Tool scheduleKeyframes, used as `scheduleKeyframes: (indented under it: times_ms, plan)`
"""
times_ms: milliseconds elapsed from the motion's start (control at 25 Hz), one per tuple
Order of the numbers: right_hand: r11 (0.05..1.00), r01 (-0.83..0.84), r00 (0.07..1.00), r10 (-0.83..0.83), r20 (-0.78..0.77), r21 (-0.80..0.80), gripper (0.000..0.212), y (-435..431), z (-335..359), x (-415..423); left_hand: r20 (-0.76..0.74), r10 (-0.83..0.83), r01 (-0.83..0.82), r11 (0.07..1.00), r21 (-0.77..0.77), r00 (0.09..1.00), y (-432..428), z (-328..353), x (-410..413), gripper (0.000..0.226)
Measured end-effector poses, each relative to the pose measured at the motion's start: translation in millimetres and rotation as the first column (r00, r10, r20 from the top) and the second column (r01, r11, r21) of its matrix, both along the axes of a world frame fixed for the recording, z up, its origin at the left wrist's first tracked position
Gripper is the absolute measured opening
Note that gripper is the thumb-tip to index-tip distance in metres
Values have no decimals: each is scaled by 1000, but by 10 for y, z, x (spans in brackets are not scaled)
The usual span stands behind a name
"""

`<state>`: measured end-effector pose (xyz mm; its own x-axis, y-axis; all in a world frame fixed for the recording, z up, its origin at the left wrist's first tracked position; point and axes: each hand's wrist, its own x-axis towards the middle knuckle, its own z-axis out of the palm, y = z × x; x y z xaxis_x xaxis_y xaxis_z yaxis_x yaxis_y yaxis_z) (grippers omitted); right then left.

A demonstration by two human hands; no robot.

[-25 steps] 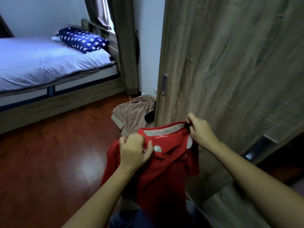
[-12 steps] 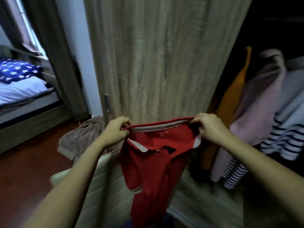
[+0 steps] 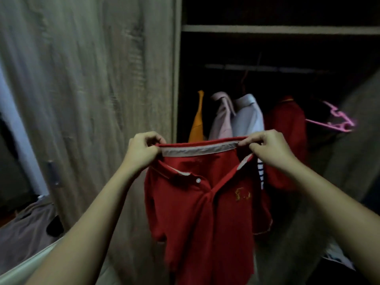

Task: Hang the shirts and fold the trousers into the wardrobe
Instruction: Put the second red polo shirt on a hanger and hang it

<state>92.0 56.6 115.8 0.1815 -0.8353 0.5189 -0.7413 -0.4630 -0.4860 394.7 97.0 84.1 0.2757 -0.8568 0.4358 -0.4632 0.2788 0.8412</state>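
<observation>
Two hands stretch a red polo shirt (image 3: 205, 202) by its collar, the left hand (image 3: 141, 150) and right hand (image 3: 269, 148) pinching either end, apart, before the open wardrobe (image 3: 267, 29). Hanging step, I'd judge: next it wants a hanger, maybe the pink hanger (image 3: 337, 120) beyond the right hand. The wardrobe door (image 3: 92, 79) edges close past the left hand; the rail (image 3: 257, 67) above looks freer rightward.

The red polo shirt (image 3: 205, 204) hangs limp, its collar stretched wide and level. It is in front of the open wardrobe (image 3: 267, 29).

red polo shirt (image 3: 197, 212) w/ grey collar lining, pink hanger (image 3: 337, 122).
</observation>
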Motion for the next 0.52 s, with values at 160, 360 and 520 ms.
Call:
scheduleKeyframes:
  times_ms: [160,360,520]
  plan:
    - [995,91,995,-89,55,-37,39,104,133,-747,53,-691,681,721,127,721,-5,139,-734,22]
    - [988,115,988,-125,-88,-106,36,162,375,-1392,39,-637,638,768,-57,770,-463,394,-1988,28]
    - [984,98,957,-135,-258,-152,36,138,424,-1724,32,-555,555,824,-116,831,-1008,576,-2993,17]
